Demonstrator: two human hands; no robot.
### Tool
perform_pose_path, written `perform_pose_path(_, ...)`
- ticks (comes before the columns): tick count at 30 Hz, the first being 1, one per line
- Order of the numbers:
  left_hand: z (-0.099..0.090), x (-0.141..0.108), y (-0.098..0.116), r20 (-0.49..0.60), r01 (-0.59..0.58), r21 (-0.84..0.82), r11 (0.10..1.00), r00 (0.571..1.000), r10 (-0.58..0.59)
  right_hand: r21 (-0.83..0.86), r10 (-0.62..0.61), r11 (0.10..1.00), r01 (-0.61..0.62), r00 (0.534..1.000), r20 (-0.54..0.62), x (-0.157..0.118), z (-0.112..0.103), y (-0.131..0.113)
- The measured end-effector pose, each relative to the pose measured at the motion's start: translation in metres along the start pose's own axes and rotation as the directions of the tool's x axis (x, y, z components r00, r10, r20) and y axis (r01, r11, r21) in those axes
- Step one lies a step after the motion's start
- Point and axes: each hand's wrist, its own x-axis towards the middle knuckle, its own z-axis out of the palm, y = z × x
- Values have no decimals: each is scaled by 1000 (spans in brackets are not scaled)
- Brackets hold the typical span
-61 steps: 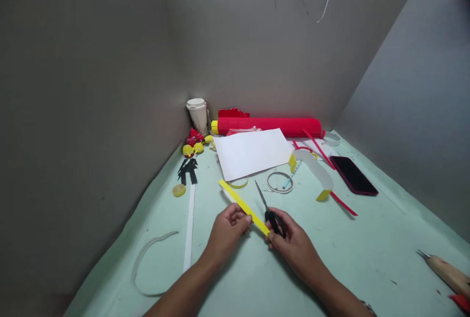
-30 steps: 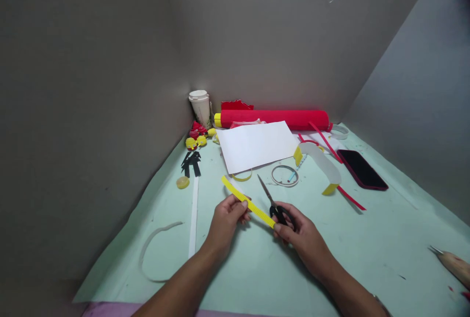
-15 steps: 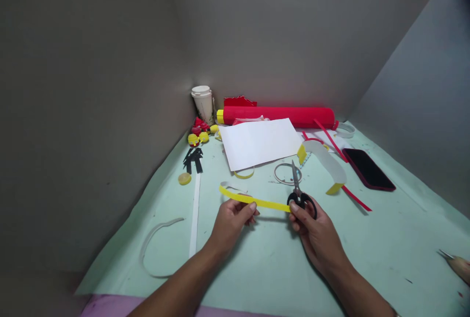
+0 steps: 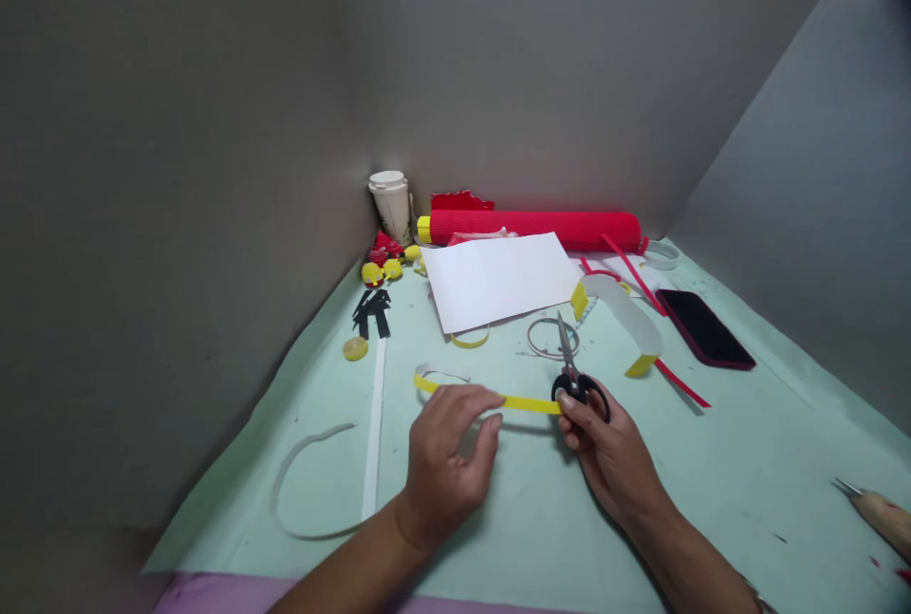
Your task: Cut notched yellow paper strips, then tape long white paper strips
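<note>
A narrow yellow paper strip (image 4: 532,404) stretches between my hands, its far-left end curling back on itself. My right hand (image 4: 604,434) pinches the strip's right end between thumb and fingers. The same hand also holds black-handled scissors (image 4: 571,365), blades pointing away from me. My left hand (image 4: 452,453) is at the strip's middle with thumb and forefinger apart; the forefinger's tip lies at the strip, and whether it touches is hard to tell.
Beyond my hands lie a white sheet (image 4: 505,282), a red roll (image 4: 541,228), a ring (image 4: 553,338) and a curled yellow-ended strip (image 4: 626,310). A phone (image 4: 704,327) rests right. Black strips (image 4: 374,310), a tape roll (image 4: 355,348) and a white cup (image 4: 391,206) stand left.
My left hand has let go of the strip, its thumb and forefinger parting as the hand turned over. The right hand still holds the strip's end and the scissors.
</note>
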Motion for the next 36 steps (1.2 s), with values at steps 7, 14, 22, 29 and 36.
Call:
perform_pose_path(7,8,1,-11,141,-30,239,971,990,-5,202,21,979,-2,996,-90,3,-2,-2)
perform_pose_path(14,3,2,8,206,211,-10,977,957,-205,305,10,952,16,996,-84,6,-4,-8)
perform_pose_path(22,8,8,7,380,650,-726,225,652,-657,-132,-126,980,150,976,176,-12,3,3)
perform_pose_path(29,12,7,6,413,639,-766,73,576,-706,-345,-96,921,181,963,250,-21,8,15)
perform_pose_path(36,4,15,-12,140,600,-756,260,536,-833,-588,-66,784,201,968,243,-22,9,13)
